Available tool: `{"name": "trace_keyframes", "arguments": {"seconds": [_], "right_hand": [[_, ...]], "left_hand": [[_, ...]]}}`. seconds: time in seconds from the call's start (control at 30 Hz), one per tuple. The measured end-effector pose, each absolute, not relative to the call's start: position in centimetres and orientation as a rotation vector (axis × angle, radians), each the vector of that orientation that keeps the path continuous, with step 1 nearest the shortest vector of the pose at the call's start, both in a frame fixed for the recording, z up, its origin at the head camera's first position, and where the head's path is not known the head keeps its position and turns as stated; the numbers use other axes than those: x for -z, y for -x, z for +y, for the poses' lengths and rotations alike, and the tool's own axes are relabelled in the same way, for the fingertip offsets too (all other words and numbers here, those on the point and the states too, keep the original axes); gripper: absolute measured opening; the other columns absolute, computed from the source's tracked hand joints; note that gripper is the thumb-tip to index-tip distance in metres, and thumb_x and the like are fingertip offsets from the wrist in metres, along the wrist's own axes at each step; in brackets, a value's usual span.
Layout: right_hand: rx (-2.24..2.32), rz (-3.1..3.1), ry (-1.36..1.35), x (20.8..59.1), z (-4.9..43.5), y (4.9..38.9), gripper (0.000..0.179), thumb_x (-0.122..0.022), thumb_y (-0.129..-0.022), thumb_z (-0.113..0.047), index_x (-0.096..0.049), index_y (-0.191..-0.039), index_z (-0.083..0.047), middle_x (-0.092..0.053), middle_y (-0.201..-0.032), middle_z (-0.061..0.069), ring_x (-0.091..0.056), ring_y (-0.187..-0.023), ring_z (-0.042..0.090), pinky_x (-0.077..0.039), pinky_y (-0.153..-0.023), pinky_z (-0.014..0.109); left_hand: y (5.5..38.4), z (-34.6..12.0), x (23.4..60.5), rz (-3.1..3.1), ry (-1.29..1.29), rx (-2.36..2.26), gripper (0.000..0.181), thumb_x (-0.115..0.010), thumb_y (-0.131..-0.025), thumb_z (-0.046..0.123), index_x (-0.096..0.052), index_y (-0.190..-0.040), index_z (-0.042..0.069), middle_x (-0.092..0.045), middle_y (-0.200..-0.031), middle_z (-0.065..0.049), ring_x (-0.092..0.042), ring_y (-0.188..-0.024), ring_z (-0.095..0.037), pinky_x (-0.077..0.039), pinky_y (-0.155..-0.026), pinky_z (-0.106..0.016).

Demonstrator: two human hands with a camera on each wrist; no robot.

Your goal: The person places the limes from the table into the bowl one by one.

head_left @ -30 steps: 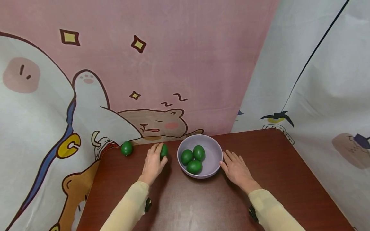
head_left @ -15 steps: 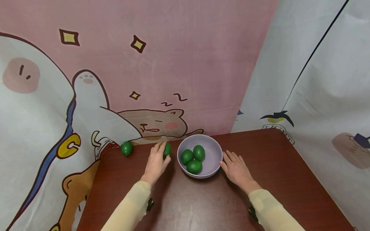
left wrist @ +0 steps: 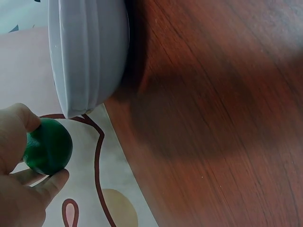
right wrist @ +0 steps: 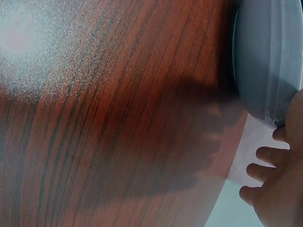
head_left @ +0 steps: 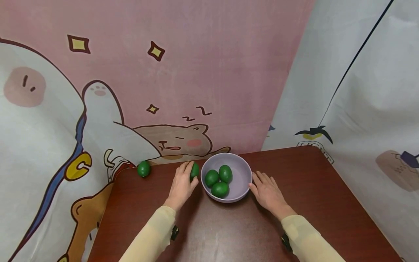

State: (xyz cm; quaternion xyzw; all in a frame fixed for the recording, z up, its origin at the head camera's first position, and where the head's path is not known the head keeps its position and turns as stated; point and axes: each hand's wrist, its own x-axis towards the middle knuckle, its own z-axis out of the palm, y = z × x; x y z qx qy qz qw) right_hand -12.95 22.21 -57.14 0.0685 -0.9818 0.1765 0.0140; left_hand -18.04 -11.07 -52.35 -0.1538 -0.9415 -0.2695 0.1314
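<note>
My left hand grips a glossy green lime between thumb and fingers, just left of a pale purple bowl. In the left wrist view the held lime is close beside the bowl's wall. Three more limes lie together in the left half of the bowl. My right hand has its fingers extended, with the thumb and fingertips at the bowl's right rim. In the right wrist view its fingers spread beside the bowl's underside.
Another green lime sits at the far left corner of the dark red-brown wooden table. A cartoon-printed cloth hangs right behind the table's back edge, with a pale cloth at the right.
My left hand has moved right with the lime, from a gap left of the bowl to close beside its rim. My right hand and the bowl have stayed in place.
</note>
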Motion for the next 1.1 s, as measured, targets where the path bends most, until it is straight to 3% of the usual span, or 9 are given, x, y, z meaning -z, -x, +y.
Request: {"name": "trace_keyframes", "arguments": {"seconds": [1.1], "right_hand": [[-0.564, -3.07, -0.196, 57.0, 22.2, 12.9, 0.059, -0.05, -0.108, -0.038, -0.045, -0.155, -0.002, -0.042, -0.157, 0.027, -0.037, -0.146, 0.048, -0.024, -0.12, 0.064]], "left_hand": [[17.4, -7.1, 52.1, -2.764, 0.538, 0.817, 0.06, -0.074, -0.09, 0.014, -0.055, -0.146, 0.002, -0.055, -0.142, -0.019, -0.055, -0.12, -0.034, -0.055, -0.095, -0.046]]}}
